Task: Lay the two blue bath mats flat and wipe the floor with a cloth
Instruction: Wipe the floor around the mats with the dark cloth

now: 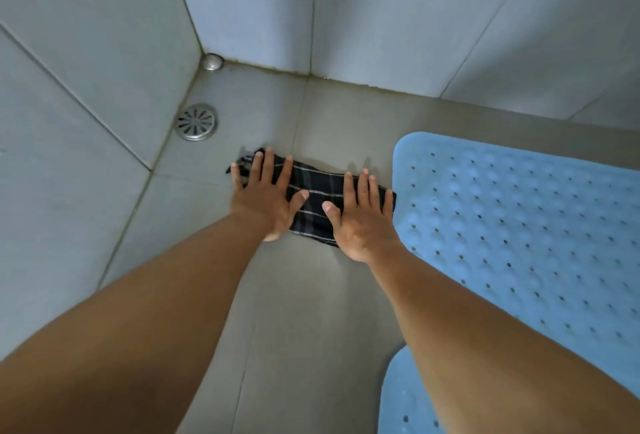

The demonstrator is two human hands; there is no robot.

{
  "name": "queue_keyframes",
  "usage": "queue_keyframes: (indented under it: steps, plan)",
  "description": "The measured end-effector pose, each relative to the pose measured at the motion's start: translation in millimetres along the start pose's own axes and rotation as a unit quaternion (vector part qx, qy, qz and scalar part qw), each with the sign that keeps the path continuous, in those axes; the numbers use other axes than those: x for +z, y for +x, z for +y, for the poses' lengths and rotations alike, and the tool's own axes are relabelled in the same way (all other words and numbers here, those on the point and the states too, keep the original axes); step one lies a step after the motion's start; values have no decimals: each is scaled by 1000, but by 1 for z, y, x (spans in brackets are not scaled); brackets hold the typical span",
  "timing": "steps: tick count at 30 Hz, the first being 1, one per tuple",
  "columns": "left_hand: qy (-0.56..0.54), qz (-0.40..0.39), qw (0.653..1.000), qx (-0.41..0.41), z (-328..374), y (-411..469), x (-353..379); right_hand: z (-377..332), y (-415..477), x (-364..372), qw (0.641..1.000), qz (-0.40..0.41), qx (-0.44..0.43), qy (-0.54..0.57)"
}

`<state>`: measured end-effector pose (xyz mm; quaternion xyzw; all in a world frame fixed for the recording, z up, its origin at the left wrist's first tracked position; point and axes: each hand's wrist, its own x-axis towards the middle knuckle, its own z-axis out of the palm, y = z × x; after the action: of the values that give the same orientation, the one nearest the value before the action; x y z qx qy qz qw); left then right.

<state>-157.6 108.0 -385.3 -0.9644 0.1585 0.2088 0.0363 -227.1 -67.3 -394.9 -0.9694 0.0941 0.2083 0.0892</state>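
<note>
A dark checked cloth lies on the grey tiled floor near the corner. My left hand presses flat on its left end with fingers spread. My right hand presses flat on its right end, fingers straight. A blue bath mat with holes and bumps lies flat on the floor to the right, its edge just beside my right hand. A second blue mat shows at the bottom right, mostly hidden behind my right forearm.
A round metal floor drain sits at the left by the wall. A small metal fitting is in the corner. Grey tiled walls close in on the left and at the back.
</note>
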Motion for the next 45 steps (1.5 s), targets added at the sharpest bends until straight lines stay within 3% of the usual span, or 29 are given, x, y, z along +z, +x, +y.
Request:
queue_keyframes:
  steps: [6, 16, 31, 37, 41, 45]
  plan:
    - [22, -8, 999, -24, 2, 34, -17, 3, 38, -18, 1000, 8, -20, -4]
    - [51, -89, 992, -77, 14, 51, -44, 10, 59, -30, 999, 23, -43, 21]
    - [41, 24, 999, -8, 4, 149, -74, 29, 159, -68, 997, 66, -41, 11]
    - [108, 118, 987, -18, 8, 171, -87, 46, 182, -88, 994, 54, -69, 60]
    - [80, 140, 987, -23, 11, 182, -105, 48, 180, -100, 985, 122, -59, 107]
    - [71, 171, 983, 12, 8, 185, -113, 44, 178, -125, 992, 127, -23, -1]
